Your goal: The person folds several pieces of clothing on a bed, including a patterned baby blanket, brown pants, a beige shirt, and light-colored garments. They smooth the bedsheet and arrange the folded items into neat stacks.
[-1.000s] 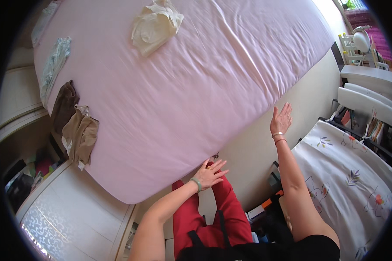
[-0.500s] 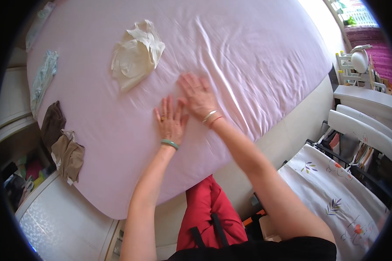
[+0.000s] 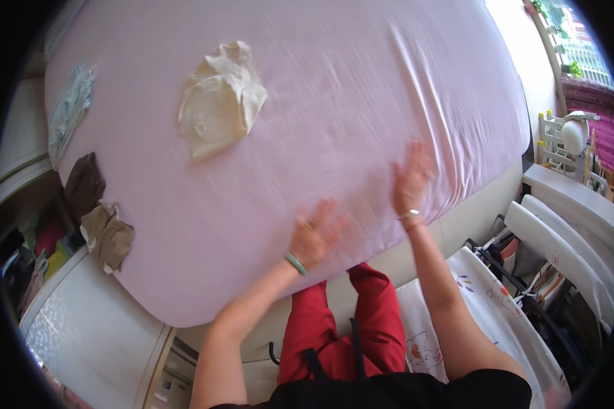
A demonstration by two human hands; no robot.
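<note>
A pink sheet [image 3: 307, 136] covers the bed in front of me, with long wrinkles running down its right part. Fingers spread and slightly blurred, my left hand [image 3: 314, 240] is over the sheet near the bed's front edge, a green bangle on its wrist. My right hand [image 3: 413, 178] is open too, beside the wrinkles, with a light bracelet at the wrist. Neither hand holds anything; whether the palms press on the cloth I cannot tell. Farther off, a crumpled cream cloth [image 3: 222, 102] lies on the sheet, apart from both hands.
Along the bed's left edge lie a brown garment [image 3: 108, 235], a dark brown garment [image 3: 84, 183] and a pale blue-green cloth [image 3: 71, 109]. A white patterned cabinet [image 3: 92, 327] stands at lower left. On the right are a flower-patterned white cloth [image 3: 484, 307] and a white chair [image 3: 574, 136].
Both hands have moved right and apart, the left one also nearer to me. The sheet's wrinkles have shifted rightward, leaving the middle smoother. My view has shifted slightly.
</note>
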